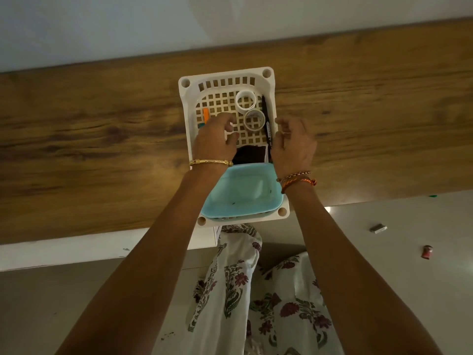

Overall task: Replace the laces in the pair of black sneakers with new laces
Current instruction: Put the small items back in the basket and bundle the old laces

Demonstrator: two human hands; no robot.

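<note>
**Two hands over a white basket, no sneakers in sight**

Two hands reach forward over a white plastic basket (pixel 271 80) that sits on a wooden tabletop (pixel 89 139). Neither the black sneakers nor any laces can be made out in this view, so their look and place cannot be told.

Going left to right: the left hand (pixel 213 142), with a gold bangle (pixel 211 162) at the wrist, hovers inside the basket with its fingers loosely curled downward; whether they pinch anything cannot be told. Just left of those fingers lies an orange marker (pixel 205 114), with a bit of something teal at its near end. Below the left fingertips, toward the wrist, sits a dark thing (pixel 249 155) too dim to identify. Between the two hands lie two rolls of tape: a white roll (pixel 245 102) beyond the fingers and a clearer roll (pixel 254 120) nearer them. A black pen (pixel 266 116) lies along the basket's right wall, just left of the right fingers.

The right hand (pixel 294 147), with braided thread bands (pixel 297 179) on the wrist, is at the basket's right rim, fingers bent and slightly spread; it appears to hold nothing.

Beneath both wrists a pale blue bowl (pixel 243 196) fills the near end of the basket. Floral cloth (pixel 268 290) covers the person's lap below.
</note>
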